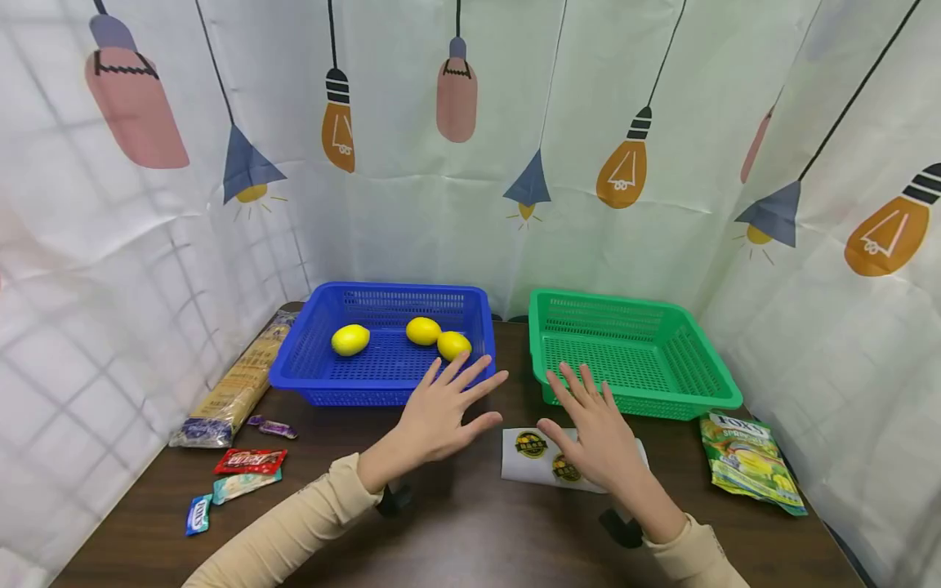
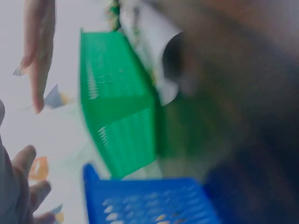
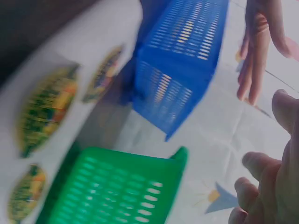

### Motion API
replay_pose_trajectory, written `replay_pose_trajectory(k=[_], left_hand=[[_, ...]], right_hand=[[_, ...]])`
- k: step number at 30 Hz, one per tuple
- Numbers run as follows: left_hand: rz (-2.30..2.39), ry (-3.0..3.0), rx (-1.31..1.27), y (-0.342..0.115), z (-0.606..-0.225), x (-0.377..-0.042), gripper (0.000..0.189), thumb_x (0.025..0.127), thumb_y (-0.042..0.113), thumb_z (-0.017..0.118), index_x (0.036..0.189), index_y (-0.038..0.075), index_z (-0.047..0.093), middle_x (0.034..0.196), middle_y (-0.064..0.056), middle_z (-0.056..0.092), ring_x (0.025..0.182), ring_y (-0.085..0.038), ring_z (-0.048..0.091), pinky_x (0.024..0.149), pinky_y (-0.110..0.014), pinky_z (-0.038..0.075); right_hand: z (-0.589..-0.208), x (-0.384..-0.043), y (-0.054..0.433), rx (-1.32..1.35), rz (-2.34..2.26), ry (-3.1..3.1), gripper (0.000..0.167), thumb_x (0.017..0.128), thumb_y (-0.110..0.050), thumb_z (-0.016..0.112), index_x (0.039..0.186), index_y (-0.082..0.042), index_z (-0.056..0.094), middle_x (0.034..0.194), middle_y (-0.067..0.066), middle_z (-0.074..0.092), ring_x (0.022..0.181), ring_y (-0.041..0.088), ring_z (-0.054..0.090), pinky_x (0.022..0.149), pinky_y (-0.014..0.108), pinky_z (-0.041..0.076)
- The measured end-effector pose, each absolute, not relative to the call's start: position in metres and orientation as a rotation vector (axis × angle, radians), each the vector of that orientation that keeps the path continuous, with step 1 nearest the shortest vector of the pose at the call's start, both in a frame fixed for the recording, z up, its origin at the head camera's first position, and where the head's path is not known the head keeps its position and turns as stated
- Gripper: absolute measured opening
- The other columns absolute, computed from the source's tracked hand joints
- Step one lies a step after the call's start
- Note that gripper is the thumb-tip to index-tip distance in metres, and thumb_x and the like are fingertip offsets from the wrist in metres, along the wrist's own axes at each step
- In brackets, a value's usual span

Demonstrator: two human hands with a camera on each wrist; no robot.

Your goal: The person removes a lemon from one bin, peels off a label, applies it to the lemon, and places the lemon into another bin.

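Note:
My left hand (image 1: 437,416) hovers with spread fingers by the front right corner of the blue basket (image 1: 345,396), holding nothing. Three yellow lemons (image 1: 350,340) lie in that basket, one to the left and two together at the right. My right hand (image 1: 599,437), fingers also spread and straight, is over a white roll (image 1: 518,465) with dark round fruit logos, partly hiding it. The roll's hollow end shows in the left wrist view. Behind the right hand stands the green basket (image 1: 617,371), with nothing visible inside. Both wrist views are blurred.
On the left lie a long tan packet (image 1: 243,371), a purple-wrapped sweet (image 1: 278,429), a red wrapper (image 1: 250,461), a pale blue wrapper (image 1: 246,486) and a small blue packet (image 1: 198,515). A green Fox's bag (image 1: 751,461) lies at right. Printed curtains (image 1: 412,220) surround the table.

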State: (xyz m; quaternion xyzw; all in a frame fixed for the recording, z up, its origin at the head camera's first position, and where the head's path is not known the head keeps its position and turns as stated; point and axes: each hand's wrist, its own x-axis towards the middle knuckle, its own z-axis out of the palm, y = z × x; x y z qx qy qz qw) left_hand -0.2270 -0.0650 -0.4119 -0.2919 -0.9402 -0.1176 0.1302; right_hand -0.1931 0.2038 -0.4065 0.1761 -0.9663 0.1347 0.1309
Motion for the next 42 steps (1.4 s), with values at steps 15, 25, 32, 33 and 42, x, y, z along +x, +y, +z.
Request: replay_pose_trajectory(k=[15, 25, 32, 33, 42], left_hand=[[-0.736, -2.773, -1.058, -0.117, -0.334, -0.283, 0.056, 0.104, 0.057, 0.033, 0.153, 0.031, 0.038, 0.167, 0.001, 0.026, 0.156, -0.029, 0.019, 0.124, -0.058, 0.022], [-0.980, -2.808, -0.971, -0.142, -0.312, -0.347, 0.054, 0.105, 0.053, 0.036, 0.151, 0.026, 0.042, 0.161, -0.005, 0.038, 0.150, -0.031, 0.033, 0.121, -0.058, 0.028], [-1.108, -2.839, -0.786, -0.153, -0.325, -0.387, 0.059, 0.104, 0.055, 0.036, 0.152, 0.020, 0.041, 0.157, -0.012, 0.043, 0.146, -0.037, 0.039, 0.119, -0.059, 0.031], [-1.138, -2.842, -0.766, -0.154, -0.328, -0.392, 0.059, 0.105, 0.054, 0.036, 0.152, 0.018, 0.040, 0.157, -0.013, 0.042, 0.146, -0.037, 0.038, 0.119, -0.059, 0.031], [-1.340, -2.806, -0.561, -0.160, -0.368, -0.426, 0.057, 0.104, 0.044, 0.046, 0.148, 0.007, 0.044, 0.152, -0.020, 0.046, 0.142, -0.038, 0.042, 0.118, -0.056, 0.036]], right_hand=[[-0.382, -0.233, 0.161, 0.642, 0.969, -2.700, 0.062, 0.094, -0.049, 0.063, 0.148, -0.022, 0.047, 0.156, 0.003, 0.046, 0.143, 0.028, 0.047, 0.110, 0.053, 0.046], [-0.397, -0.258, 0.136, 0.385, 1.352, -2.684, 0.058, 0.093, -0.037, 0.069, 0.142, -0.010, 0.053, 0.141, 0.016, 0.060, 0.117, 0.033, 0.068, 0.091, 0.045, 0.059], [-0.403, -0.269, 0.129, 0.293, 1.425, -2.716, 0.059, 0.094, -0.034, 0.068, 0.141, -0.002, 0.052, 0.129, 0.023, 0.067, 0.096, 0.034, 0.075, 0.081, 0.042, 0.062], [-0.405, -0.272, 0.129, 0.285, 1.467, -2.709, 0.059, 0.094, -0.032, 0.068, 0.141, -0.001, 0.052, 0.128, 0.023, 0.067, 0.094, 0.034, 0.075, 0.080, 0.042, 0.062], [-0.423, -0.282, 0.119, 0.268, 1.786, -2.633, 0.056, 0.095, -0.022, 0.068, 0.141, 0.005, 0.050, 0.111, 0.027, 0.073, 0.088, 0.036, 0.076, 0.078, 0.044, 0.062]])
